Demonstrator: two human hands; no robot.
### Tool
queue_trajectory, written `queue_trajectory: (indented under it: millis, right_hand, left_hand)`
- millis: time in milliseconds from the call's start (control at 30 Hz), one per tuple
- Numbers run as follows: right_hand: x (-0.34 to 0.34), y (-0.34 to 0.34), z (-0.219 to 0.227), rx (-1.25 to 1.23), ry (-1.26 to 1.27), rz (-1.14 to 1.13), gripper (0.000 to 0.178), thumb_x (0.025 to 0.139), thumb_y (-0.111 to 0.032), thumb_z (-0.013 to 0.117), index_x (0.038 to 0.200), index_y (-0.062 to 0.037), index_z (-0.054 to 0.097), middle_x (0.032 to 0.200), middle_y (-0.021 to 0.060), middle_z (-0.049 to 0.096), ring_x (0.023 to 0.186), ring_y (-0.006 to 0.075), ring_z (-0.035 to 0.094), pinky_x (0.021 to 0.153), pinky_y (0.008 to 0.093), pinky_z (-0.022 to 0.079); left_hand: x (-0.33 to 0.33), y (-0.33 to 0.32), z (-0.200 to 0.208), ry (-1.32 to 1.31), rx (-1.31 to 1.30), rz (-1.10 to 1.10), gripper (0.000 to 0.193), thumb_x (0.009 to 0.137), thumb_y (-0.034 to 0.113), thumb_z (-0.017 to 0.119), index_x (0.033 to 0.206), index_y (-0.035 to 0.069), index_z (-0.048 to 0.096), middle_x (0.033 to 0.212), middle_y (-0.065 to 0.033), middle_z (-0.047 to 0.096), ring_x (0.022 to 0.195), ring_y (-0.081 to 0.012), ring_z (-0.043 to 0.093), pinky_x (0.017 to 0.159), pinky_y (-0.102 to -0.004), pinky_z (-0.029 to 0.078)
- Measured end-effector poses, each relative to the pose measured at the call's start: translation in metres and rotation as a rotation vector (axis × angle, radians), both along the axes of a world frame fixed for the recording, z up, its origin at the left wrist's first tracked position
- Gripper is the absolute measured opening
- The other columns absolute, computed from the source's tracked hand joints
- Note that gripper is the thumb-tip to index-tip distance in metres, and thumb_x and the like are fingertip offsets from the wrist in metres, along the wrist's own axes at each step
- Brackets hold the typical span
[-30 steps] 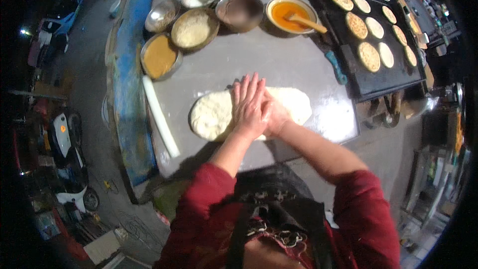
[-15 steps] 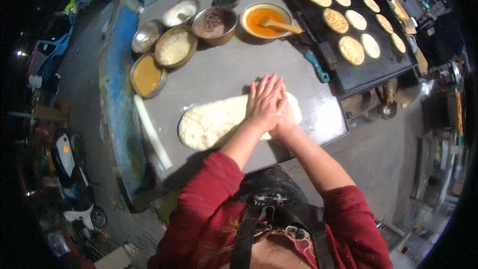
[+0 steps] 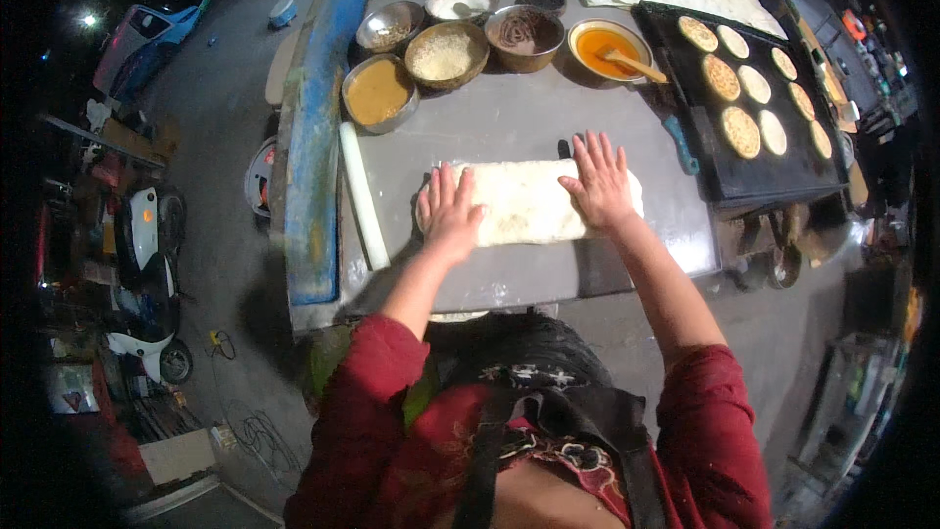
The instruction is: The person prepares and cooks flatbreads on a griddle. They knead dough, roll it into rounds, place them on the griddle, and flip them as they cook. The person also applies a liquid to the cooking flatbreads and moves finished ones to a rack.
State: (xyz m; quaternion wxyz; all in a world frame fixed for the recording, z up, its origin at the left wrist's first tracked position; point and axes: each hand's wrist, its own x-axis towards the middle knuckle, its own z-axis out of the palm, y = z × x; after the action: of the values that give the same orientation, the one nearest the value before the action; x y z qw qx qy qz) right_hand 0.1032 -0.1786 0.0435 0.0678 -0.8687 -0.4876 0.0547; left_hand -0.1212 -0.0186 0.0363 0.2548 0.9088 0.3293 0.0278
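Note:
A flattened slab of pale dough (image 3: 524, 201) lies across the metal worktop (image 3: 470, 137) in front of me. My left hand (image 3: 450, 214) rests on its left end, fingers spread and pointing away. On its right end lies my right hand (image 3: 602, 186), also flat with the fingers apart. Neither hand grips anything. To the left of the dough is a white rolling pin (image 3: 363, 196), lying lengthwise near the blue edge. A small dark object (image 3: 564, 149) shows just beyond the dough's far edge, too small to name.
Bowls of brown paste (image 3: 379, 93), pale crumbs (image 3: 446, 55) and dark paste (image 3: 525, 37) stand at the back left. Farther right is a bowl of orange liquid (image 3: 609, 51) with a wooden-handled brush. A black griddle (image 3: 783, 167) carries several flatbreads; a teal-handled tool (image 3: 681, 145) lies beside it.
My hands were together on the dough's right part; now they are apart, one at each end. The dough looks straighter-edged and more rectangular. The whole view has shifted.

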Motion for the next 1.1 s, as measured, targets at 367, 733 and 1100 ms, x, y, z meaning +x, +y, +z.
queue_trajectory:
  millis: [367, 733, 1100]
  right_hand:
    - [-0.084, -0.009, 0.031, 0.160, 0.488, 0.289, 0.077, 0.093, -0.058, 0.033, 0.144, -0.0014, 0.027, 0.150, 0.0189, 0.024, 0.141, 0.0317, 0.020, 0.116, 0.0417, 0.016]
    - [-0.003, -0.107, 0.051, 0.339, 0.333, -0.125, 0.077, 0.091, -0.062, 0.028, 0.146, -0.0073, 0.026, 0.151, 0.0171, 0.023, 0.142, 0.0305, 0.015, 0.116, 0.0452, 0.011]
    - [0.065, -0.003, 0.011, 0.116, -0.076, -0.099, 0.069, 0.097, -0.054, 0.022, 0.147, -0.0055, 0.021, 0.154, 0.0132, 0.018, 0.144, 0.0271, 0.010, 0.116, 0.0486, 0.006]
  left_hand:
    - [-0.108, 0.061, -0.005, 0.031, -0.188, 0.667, 0.072, 0.073, 0.007, 0.066, 0.138, 0.003, 0.035, 0.118, -0.0214, 0.049, 0.105, -0.0306, 0.053, 0.091, -0.0406, 0.043]
    - [-0.050, -0.059, 0.045, -0.368, 0.044, -0.034, 0.049, 0.069, -0.007, 0.068, 0.116, 0.007, 0.062, 0.100, -0.0136, 0.061, 0.089, -0.0258, 0.061, 0.082, -0.0348, 0.048]
    - [0.139, 0.018, 0.019, 0.122, 0.289, -0.084, 0.067, 0.097, 0.037, 0.040, 0.145, -0.004, 0.018, 0.152, -0.0234, 0.014, 0.142, -0.0342, 0.012, 0.116, -0.0460, 0.009]
